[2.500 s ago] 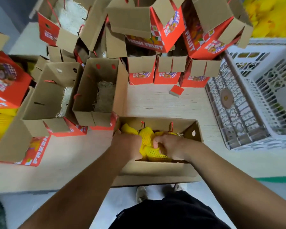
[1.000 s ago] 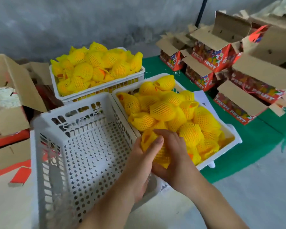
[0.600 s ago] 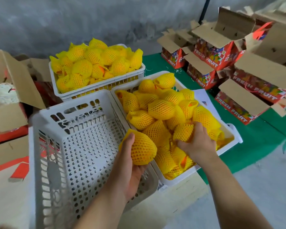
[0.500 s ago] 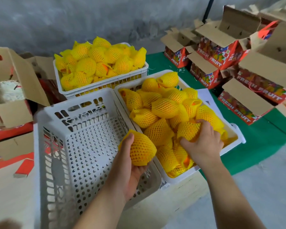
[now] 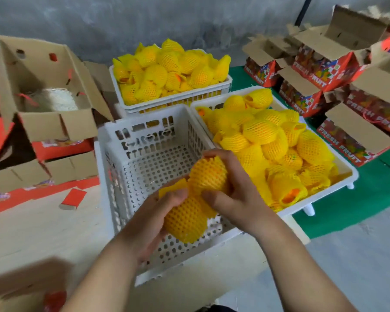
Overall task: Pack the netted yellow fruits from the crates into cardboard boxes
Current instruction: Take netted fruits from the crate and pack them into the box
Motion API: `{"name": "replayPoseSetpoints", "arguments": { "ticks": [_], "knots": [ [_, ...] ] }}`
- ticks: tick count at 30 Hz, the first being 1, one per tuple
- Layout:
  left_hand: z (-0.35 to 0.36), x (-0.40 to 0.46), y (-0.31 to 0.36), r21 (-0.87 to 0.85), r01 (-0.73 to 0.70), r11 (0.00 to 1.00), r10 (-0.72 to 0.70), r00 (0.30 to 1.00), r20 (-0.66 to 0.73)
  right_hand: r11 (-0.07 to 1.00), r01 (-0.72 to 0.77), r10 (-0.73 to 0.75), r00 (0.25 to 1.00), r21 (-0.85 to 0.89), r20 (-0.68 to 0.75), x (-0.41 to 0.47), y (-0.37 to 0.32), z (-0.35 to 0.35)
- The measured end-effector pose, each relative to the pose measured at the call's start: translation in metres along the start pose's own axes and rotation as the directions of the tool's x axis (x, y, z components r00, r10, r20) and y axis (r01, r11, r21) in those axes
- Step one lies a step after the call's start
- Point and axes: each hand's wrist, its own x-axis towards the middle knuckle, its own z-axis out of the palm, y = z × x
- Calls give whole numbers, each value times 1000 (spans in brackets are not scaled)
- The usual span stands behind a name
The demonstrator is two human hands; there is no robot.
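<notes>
My left hand [image 5: 153, 224] grips one netted yellow fruit [image 5: 186, 221] from below. My right hand [image 5: 236, 194] holds a second netted fruit [image 5: 208, 175] just above it. Both fruits hang over the near right corner of an empty white crate [image 5: 144, 158]. To the right stands a white crate [image 5: 338, 163] heaped with netted fruits [image 5: 268, 140]. A third full crate [image 5: 173, 102] stands behind. An open cardboard box [image 5: 43, 86] with pale shredded filling sits at the left.
Several open red "FRESH FRUIT" boxes [image 5: 338, 122] lie on a green mat at the right. Flattened red and brown cartons [image 5: 32, 174] and a small red block [image 5: 73, 199] rest on the pale table at the left. A blurred box edge [image 5: 20, 287] shows at bottom left.
My right hand lifted a second fruit out of the full crate and brought it next to the one in my left hand. The view swung slightly left.
</notes>
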Motion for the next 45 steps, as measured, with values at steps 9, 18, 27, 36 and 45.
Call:
{"name": "replayPoseSetpoints", "arguments": {
  "ticks": [9, 18, 27, 36, 45],
  "knots": [
    [-188, -188, -12, 238, -143, 961, 157, 987, -38, 835, -284, 238, 959, 471, 155, -13, -44, 255],
    [-344, -354, -23, 571, 41, 820, 166, 938, -306, 712, -547, 527, 831, 440, 180, -34, -87, 478],
    [-404, -411, -25, 302, -6, 953, 56, 986, -160, 785, -605, 421, 676, 130, 605, -41, -92, 513],
    [-425, -405, -23, 27, -139, 990, 133, 976, 173, 616, -723, 492, 663, 313, 564, -52, -87, 515],
    [-402, -382, -30, 367, -224, 903, 178, 972, 155, 356, -751, 693, 611, 555, 383, -60, -87, 521]
  ]
}}
